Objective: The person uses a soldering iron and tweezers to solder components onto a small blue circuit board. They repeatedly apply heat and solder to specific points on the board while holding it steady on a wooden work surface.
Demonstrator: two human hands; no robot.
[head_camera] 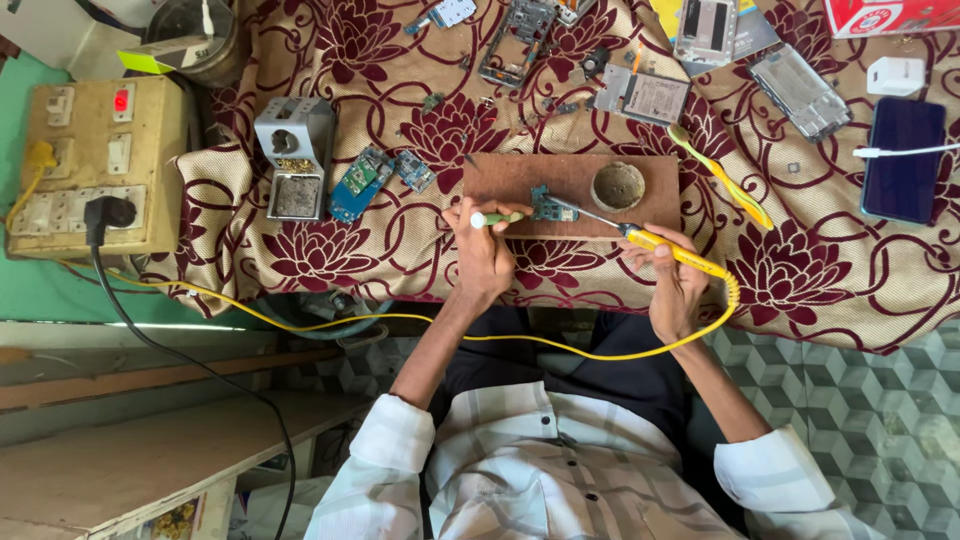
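A small teal circuit board (551, 207) lies on a brown wooden block (520, 178) at the table's front edge. My left hand (484, 248) grips a thin green-handled tool (497, 217) whose tip rests against the board's left side. My right hand (675, 285) holds a yellow soldering iron (672, 250); its metal tip points left and meets the board. A round tin of paste (618, 186) sits on the block's right half. The iron's yellow cord (560, 346) loops down across my lap and off to the left.
A wooden switchboard (90, 165) with a black plug stands at left. A metal iron stand (294, 155) and blue boards (365, 182) lie left of the block. Phone frames (800, 90), a dark phone (905, 160) on a white cable, yellow tweezers (722, 177) lie on the floral cloth.
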